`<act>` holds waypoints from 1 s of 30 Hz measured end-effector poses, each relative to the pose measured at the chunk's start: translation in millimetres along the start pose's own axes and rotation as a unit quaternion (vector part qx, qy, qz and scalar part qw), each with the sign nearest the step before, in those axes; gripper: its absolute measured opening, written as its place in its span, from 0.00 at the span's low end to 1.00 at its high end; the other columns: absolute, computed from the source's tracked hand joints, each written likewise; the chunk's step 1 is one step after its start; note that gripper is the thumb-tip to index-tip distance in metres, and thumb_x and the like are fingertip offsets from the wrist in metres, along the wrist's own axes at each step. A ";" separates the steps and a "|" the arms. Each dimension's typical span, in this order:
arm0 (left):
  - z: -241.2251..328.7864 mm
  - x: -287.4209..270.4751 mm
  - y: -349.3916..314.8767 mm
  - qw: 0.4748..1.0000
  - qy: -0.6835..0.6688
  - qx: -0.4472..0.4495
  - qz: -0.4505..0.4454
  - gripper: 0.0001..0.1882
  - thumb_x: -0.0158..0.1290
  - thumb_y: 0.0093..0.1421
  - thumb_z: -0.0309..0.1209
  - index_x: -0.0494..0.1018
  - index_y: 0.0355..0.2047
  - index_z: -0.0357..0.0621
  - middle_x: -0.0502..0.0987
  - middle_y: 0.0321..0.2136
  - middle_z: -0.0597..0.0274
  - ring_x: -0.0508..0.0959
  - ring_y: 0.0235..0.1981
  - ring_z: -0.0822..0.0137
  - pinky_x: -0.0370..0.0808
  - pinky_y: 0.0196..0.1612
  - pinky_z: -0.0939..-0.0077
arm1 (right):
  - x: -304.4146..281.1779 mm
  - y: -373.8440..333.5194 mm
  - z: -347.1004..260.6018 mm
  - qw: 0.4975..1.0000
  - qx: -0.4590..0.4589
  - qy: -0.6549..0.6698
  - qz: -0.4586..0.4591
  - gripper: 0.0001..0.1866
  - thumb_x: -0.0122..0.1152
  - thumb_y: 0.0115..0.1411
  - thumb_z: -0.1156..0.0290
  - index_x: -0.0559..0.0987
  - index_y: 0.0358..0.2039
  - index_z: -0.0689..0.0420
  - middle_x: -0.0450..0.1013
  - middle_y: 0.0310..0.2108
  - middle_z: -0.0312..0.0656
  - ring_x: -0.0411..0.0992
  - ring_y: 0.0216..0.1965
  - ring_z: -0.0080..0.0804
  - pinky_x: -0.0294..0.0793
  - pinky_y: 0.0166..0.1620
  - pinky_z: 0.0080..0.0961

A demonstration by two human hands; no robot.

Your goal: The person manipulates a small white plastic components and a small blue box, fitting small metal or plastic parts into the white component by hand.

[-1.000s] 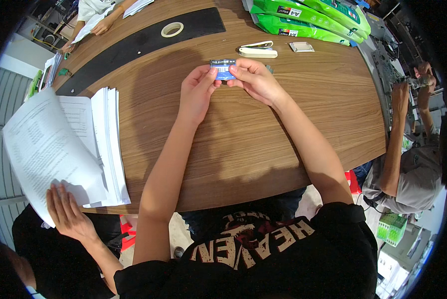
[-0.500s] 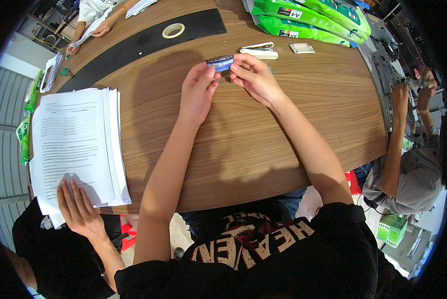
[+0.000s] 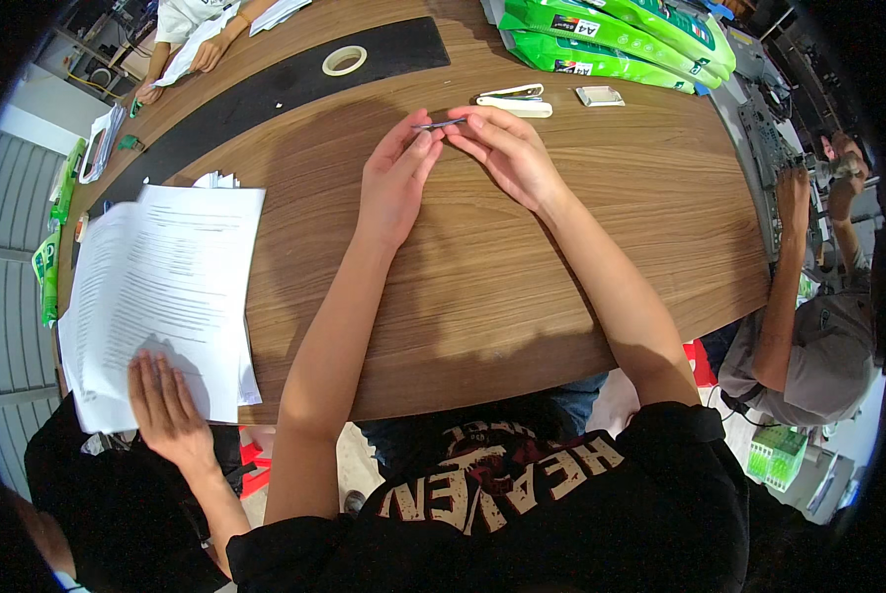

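Note:
My left hand point(image 3: 395, 183) and my right hand point(image 3: 507, 158) meet above the table, fingertips pinching a small blue printed carton piece point(image 3: 441, 125) between them. It is turned edge-on and looks thin and dark, so its printed side is hidden. Just beyond my right hand lies a cream stapler point(image 3: 515, 105) with its arms spread apart. To the right of the stapler is a small shallow white tray point(image 3: 599, 96); what it holds is too small to make out.
Green paper packs point(image 3: 611, 44) are stacked at the far right. A tape roll point(image 3: 344, 61) rests on a black panel point(image 3: 265, 99). At left, another person's hand point(image 3: 169, 405) lies on printed sheets point(image 3: 196, 257). More people work at far left and right.
The blue carton piece has tilted from showing its printed face to edge-on, with my fingers shifting round it. At left, the other person's top sheets have been lifted and turned.

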State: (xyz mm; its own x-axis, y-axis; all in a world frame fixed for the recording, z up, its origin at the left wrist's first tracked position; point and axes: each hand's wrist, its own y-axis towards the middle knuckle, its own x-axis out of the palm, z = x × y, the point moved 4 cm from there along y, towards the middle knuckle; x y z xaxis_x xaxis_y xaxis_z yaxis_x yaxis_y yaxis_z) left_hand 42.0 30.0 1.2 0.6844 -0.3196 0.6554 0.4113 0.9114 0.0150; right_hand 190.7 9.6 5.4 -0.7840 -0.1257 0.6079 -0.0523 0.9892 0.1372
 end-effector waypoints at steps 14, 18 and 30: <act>7.5 2.1 -1.3 0.992 0.108 0.065 -0.011 0.29 0.54 0.56 0.21 0.58 0.58 0.38 0.68 0.50 0.55 0.69 0.52 0.68 0.66 0.57 0.74 | 10.5 -4.1 -0.1 0.998 0.015 -0.066 -0.015 0.19 0.55 0.61 0.73 0.68 0.52 0.62 0.69 0.48 0.43 0.70 0.47 0.26 0.71 0.52 0.22; 9.9 6.4 -3.3 0.977 0.191 0.094 -0.006 0.28 0.53 0.57 0.20 0.58 0.58 0.37 0.68 0.50 0.53 0.69 0.52 0.68 0.67 0.55 0.76 | 7.1 -2.5 0.1 0.997 0.030 -0.066 -0.026 0.20 0.54 0.62 0.72 0.67 0.54 0.61 0.68 0.50 0.43 0.69 0.48 0.26 0.71 0.52 0.22; 13.0 7.8 -3.3 0.968 0.208 0.139 0.011 0.20 0.57 0.54 0.20 0.68 0.48 0.34 0.74 0.42 0.58 0.74 0.44 0.71 0.73 0.47 0.81 | 5.9 -3.2 -2.1 0.992 0.043 -0.100 -0.057 0.21 0.51 0.62 0.76 0.64 0.57 0.59 0.66 0.54 0.42 0.67 0.52 0.25 0.68 0.53 0.22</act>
State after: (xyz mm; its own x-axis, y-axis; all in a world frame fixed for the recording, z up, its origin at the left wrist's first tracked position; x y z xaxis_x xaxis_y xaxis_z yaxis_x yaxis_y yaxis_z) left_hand 38.2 27.9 16.1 0.8985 -0.3230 0.2974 0.2550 0.9353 0.2453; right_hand 187.5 5.6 10.2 -0.8768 -0.2286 0.4230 -0.1943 0.9732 0.1231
